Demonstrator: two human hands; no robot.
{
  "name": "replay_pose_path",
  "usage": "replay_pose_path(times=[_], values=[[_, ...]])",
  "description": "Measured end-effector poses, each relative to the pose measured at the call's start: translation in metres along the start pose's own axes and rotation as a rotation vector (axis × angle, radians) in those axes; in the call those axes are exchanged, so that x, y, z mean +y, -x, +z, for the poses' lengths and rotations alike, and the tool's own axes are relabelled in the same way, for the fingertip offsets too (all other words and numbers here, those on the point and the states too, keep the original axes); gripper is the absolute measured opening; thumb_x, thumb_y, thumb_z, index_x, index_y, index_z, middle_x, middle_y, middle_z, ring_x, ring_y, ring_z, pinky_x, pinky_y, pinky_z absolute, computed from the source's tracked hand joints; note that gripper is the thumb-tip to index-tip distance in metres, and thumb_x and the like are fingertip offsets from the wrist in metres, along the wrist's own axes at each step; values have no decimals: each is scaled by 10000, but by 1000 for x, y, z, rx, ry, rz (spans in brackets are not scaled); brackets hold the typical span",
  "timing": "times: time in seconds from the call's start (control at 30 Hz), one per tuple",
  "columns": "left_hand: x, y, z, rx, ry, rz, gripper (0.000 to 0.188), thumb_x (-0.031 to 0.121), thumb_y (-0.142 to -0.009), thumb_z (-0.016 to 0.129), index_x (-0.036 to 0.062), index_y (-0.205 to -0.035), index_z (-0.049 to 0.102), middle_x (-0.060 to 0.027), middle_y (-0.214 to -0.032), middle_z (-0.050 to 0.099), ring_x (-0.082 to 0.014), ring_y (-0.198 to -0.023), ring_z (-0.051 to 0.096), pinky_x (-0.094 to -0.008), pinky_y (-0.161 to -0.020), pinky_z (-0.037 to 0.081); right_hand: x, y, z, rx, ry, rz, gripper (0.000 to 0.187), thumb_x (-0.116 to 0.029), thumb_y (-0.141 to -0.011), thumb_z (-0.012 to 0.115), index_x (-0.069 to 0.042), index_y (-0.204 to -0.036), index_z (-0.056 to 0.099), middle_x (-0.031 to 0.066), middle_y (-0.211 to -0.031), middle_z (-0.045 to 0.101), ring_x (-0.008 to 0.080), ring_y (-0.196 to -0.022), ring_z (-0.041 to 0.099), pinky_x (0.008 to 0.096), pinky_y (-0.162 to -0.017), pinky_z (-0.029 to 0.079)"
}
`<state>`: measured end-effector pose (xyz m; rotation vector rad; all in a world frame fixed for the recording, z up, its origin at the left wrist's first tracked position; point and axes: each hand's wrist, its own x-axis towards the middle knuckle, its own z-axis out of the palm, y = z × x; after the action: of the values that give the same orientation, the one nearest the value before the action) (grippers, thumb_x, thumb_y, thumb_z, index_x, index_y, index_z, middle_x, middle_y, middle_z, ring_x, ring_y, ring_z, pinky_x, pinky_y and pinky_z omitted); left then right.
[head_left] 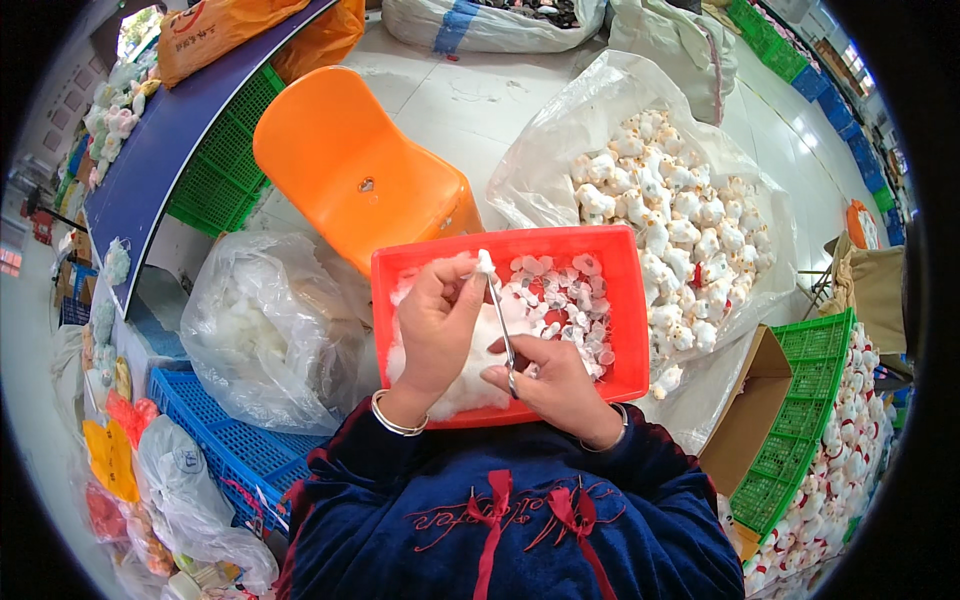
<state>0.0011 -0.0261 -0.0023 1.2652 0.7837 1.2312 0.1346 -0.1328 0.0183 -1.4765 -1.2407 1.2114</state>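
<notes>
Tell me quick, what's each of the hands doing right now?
Left hand: closed, pinching a small white piece.
Right hand: closed, holding a slim metal tool.

You wear a dark blue top [420,565] with a velvety sheen; red script embroidery [448,517] crosses its front; two red ribbons [487,560] hang over it; your sleeves [352,445] show dark red along their outer sides; a silvery bangle [396,427] circles your left wrist [405,403]; a slim, pale band [617,436] circles your right wrist [600,424].

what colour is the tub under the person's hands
The tub is red; it shows best in the head view.
</notes>
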Motion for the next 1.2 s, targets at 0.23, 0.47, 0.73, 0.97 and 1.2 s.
replay_pose_path(times=[0.23, 0.47, 0.73, 0.97, 1.2], values=[[15, -10, -8, -117, 3, -127, 212, 25, -1017, 648, -54, -1213, 672, -80, -1008, 748, -108, -941, 715, -249, -814, 581, 1, -9, -15, 243, 603, -305, 363, -295, -805, 850, -43, -1036, 729, 75, -697, 650, 266, -654, 649, 390, -626, 490], [10, -14, -17, -53, -53, -93, 152, -12, -956, 688, -38, -1105, 677, -40, -943, 726, -58, -831, 659, -225, -750, 548, -12, 2, -39, 154, 810, -207, 393, -311, -806, 839, -69, -1092, 720, 91, -867, 676, 287, -894, 651, 432, -813, 464], [13, -11, -17, -11, -163, 39, 112, -50, -960, 668, -25, -1069, 668, -37, -971, 711, -75, -856, 666, -229, -785, 552, -34, -2, -39, 221, 868, -325, 494, -369, -766, 858, -78, -1141, 722, 91, -969, 660, 299, -966, 610, 437, -830, 431], [10, -9, -17, 6, -160, 101, 139, -60, -968, 649, -26, -1102, 658, -45, -1004, 712, -83, -888, 671, -240, -811, 560, -32, -3, -37, 60, 754, -169, 404, -376, -813, 836, -64, -1054, 746, 93, -806, 671, 287, -810, 653, 441, -763, 437], [-3, -4, -7, -9, 58, 4, 124, -35, -1003, 613, -28, -1120, 653, -72, -1028, 723, -109, -899, 689, -268, -835, 584, -31, -13, -24, 64, 517, -178, 331, -240, -818, 869, -3, -1007, 738, 96, -615, 562, 210, -534, 525, 356, -534, 415]])
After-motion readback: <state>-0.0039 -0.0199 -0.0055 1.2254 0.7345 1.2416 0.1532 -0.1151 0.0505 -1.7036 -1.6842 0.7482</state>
